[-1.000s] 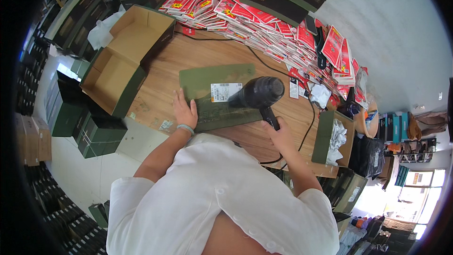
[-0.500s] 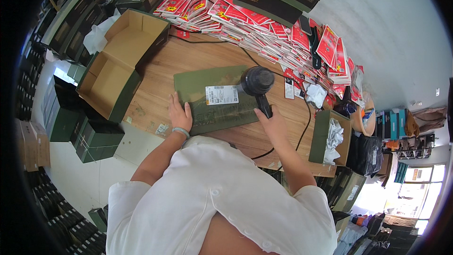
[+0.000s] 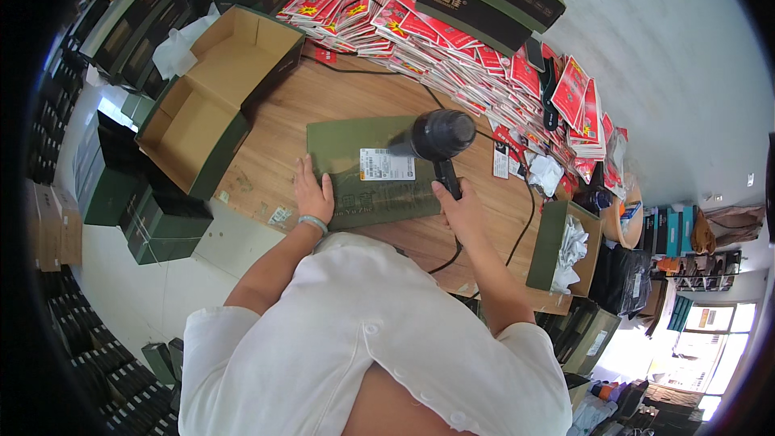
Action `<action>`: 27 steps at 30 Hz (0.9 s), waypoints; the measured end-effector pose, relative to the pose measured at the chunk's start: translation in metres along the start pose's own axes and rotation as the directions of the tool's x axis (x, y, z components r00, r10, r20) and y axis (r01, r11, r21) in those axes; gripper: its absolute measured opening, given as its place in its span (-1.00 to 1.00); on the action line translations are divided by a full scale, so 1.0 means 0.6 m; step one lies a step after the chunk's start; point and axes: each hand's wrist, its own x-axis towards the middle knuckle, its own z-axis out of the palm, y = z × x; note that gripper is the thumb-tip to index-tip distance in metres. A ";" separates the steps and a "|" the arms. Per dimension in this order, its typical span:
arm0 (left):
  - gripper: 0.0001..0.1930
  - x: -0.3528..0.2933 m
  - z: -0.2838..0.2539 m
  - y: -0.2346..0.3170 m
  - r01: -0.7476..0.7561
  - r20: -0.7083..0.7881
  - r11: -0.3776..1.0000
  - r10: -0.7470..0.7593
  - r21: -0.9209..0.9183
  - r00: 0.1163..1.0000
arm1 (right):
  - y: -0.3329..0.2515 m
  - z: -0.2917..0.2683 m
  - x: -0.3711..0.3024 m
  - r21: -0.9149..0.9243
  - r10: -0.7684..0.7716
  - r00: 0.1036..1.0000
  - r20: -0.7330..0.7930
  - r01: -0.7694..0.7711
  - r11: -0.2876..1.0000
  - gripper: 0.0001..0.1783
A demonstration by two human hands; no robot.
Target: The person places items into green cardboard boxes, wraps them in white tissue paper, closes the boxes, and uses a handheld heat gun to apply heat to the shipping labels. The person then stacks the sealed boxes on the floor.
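A black hair dryer point(image 3: 444, 134) is in my right hand point(image 3: 462, 208), its fingers wrapped round the handle. The nozzle points left, over the white label point(image 3: 387, 165) on a flat green box lid point(image 3: 343, 139). Whether the nozzle touches the label I cannot tell. My left hand point(image 3: 314, 195) lies with fingers stretched out on the lid's left edge. From the dryer's handle a black cord runs down to the table's near edge.
An open green box point(image 3: 187, 131) with bare cardboard inside stands at the left. Stacked red packets point(image 3: 452, 56) line the table's far side under dark green boxes point(image 3: 476, 12). A small box point(image 3: 546, 246) with crumpled paper point(image 3: 572, 252) sits at the right; stacked shoe boxes point(image 3: 165, 222) stand beyond the left edge.
The hair dryer has turned in my right hand, its nozzle swinging from downward to leftward across the label. The whole view has shifted slightly. My left hand stays on the lid.
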 end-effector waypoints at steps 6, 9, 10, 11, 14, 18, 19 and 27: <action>-0.37 -0.001 0.000 0.000 -0.016 -0.008 1.000 0.016 0.015 1.000 | -0.015 0.022 -0.004 0.077 -0.033 0.996 0.078 0.027 0.997 -0.42; -0.37 -0.004 -0.003 -0.002 -0.008 -0.016 1.000 0.008 0.025 1.000 | -0.060 0.019 -0.021 0.122 0.003 0.987 0.161 -0.023 0.992 -0.39; -0.37 -0.004 -0.002 -0.001 -0.007 -0.018 1.000 0.008 0.024 1.000 | -0.053 0.029 -0.019 0.080 -0.074 0.991 0.115 0.065 0.995 -0.39; -0.37 -0.003 -0.002 0.002 -0.007 -0.019 1.000 0.007 0.023 1.000 | -0.049 0.035 -0.018 0.034 -0.153 0.986 0.072 0.151 0.988 -0.39; -0.36 -0.002 -0.008 0.009 0.007 -0.004 1.000 -0.007 0.007 1.000 | -0.052 0.039 -0.014 0.162 0.037 0.971 0.235 -0.077 0.984 -0.38; -0.36 -0.003 -0.002 0.001 -0.017 -0.026 1.000 0.017 0.005 1.000 | -0.038 0.045 -0.018 0.066 -0.046 0.980 0.195 0.034 0.997 -0.38; -0.36 -0.002 -0.004 0.005 -0.005 -0.020 1.000 0.005 0.007 1.000 | -0.052 0.033 -0.027 0.106 0.013 0.965 0.263 -0.042 0.993 -0.37; -0.37 -0.009 -0.006 0.002 0.004 -0.005 1.000 -0.004 0.001 1.000 | 0.027 -0.061 -0.064 -0.153 0.002 0.991 0.131 0.018 0.988 -0.46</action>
